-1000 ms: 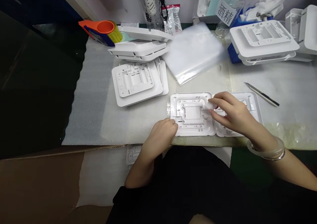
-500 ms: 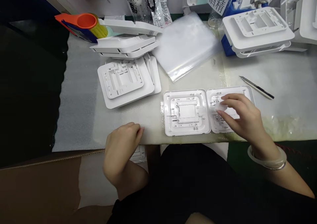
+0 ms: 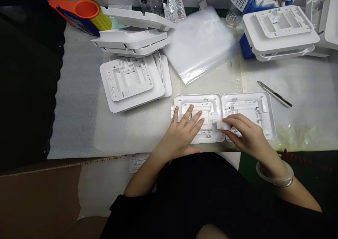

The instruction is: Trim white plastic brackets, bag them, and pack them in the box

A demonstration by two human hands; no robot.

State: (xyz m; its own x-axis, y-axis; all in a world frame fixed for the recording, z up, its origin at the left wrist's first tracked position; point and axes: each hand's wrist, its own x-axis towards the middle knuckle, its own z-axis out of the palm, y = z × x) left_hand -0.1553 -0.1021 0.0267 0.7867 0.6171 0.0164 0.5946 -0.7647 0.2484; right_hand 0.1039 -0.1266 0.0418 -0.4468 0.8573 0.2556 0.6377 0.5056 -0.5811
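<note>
Two white plastic housings lie side by side at the table's front edge, inner faces up. Over the left housing (image 3: 215,137) my left hand (image 3: 182,130) is spread with its fingers apart, covering part of the inside. My right hand (image 3: 244,135) pinches a small white piece (image 3: 223,125), perhaps a pad or folded wipe, between thumb and fingers. That piece is at the left housing's right rim, beside the right housing (image 3: 268,117). The right hand hides the lower part of the right housing.
Stacked white housings (image 3: 132,80) stand at the left, with more (image 3: 282,31) at the back right. Clear plastic bags (image 3: 200,45) lie between them. A utility knife (image 3: 274,94) rests at the right. Behind are a labelled bottle (image 3: 236,6) and an orange-topped holder (image 3: 87,10).
My left hand has moved right from the bare table onto the left housing and its fingers have spread. My right hand has shifted left with the white piece, from the right housing to the left one's rim.
</note>
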